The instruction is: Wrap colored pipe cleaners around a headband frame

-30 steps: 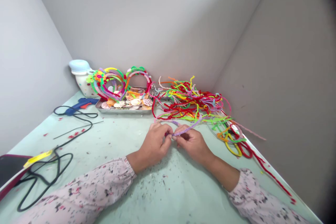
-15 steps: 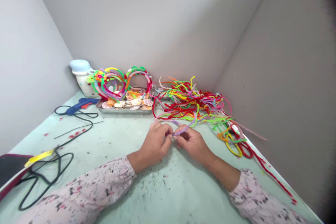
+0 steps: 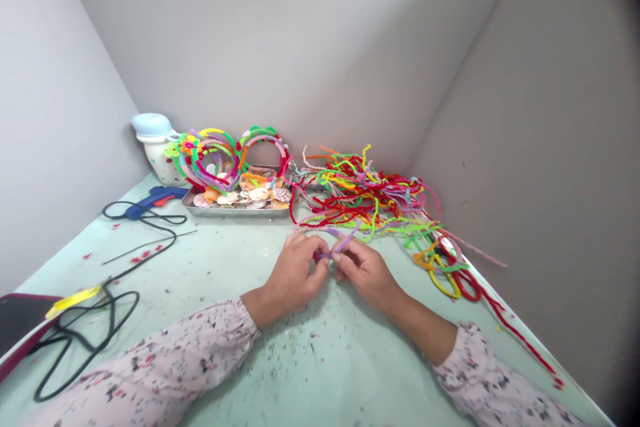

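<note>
Above the middle of the pale green table, both hands pinch a purple pipe cleaner [image 3: 349, 237]. My left hand [image 3: 302, 267] is closed, thumb and forefinger on its left part, where a bit of dark red also shows. My right hand [image 3: 365, 269] is closed on it a short way to the right, and one end sticks up past the fingers. The fingertips are a small gap apart. Behind the hands lies a tangled heap of coloured pipe cleaners [image 3: 360, 197]. Part of the held piece is hidden by the fingers.
A metal tray [image 3: 240, 212] of seashells [image 3: 259, 194] stands at the back, with colourful headbands [image 3: 213, 160] on it. Left of it are a white cup [image 3: 161, 159] and a blue glue gun [image 3: 150, 201] with a looping black cord [image 3: 113, 280]. Scissors with yellow handles [image 3: 447, 283] lie at right.
The free purple end above my right hand is straighter and shorter to view, no longer arching right. The fingertips have moved slightly apart, and the arms are nearly still.
</note>
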Available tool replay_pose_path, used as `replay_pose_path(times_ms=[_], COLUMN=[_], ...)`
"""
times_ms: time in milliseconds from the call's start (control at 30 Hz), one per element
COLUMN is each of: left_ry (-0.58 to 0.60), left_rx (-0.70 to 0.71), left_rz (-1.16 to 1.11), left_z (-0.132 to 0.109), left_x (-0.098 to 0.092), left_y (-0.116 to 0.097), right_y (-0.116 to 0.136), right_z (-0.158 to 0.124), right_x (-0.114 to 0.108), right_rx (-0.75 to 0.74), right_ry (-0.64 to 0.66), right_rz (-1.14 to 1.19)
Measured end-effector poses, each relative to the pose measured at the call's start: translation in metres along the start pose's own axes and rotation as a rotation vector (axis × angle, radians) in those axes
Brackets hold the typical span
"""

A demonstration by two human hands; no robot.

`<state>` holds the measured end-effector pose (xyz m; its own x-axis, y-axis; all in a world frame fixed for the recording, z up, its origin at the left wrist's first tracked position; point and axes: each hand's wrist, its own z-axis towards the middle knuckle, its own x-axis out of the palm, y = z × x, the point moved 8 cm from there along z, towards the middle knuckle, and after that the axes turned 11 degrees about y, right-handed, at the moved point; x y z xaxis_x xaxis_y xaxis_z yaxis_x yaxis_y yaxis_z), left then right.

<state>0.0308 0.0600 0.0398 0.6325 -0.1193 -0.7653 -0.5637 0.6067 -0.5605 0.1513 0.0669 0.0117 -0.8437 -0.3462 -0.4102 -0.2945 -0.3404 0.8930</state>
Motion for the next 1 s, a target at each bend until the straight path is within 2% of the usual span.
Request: replay_pose_path(times_ms=[333, 1000], left_ry=[-0.002, 0.017], left_rx=[0.016, 0.033], left_rz=[0.006, 0.023], left_z=[0.000, 0.000], left_x=[0.002, 0.006], left_y=[-0.002, -0.003], right_y=[0.002, -0.017], right_z=[-0.001, 0.003], right_x=[0.001, 0.006], right_rx=[-0.003, 0.082], right_ry=[0.022, 0.111], right_rz=[-0.059, 0.156])
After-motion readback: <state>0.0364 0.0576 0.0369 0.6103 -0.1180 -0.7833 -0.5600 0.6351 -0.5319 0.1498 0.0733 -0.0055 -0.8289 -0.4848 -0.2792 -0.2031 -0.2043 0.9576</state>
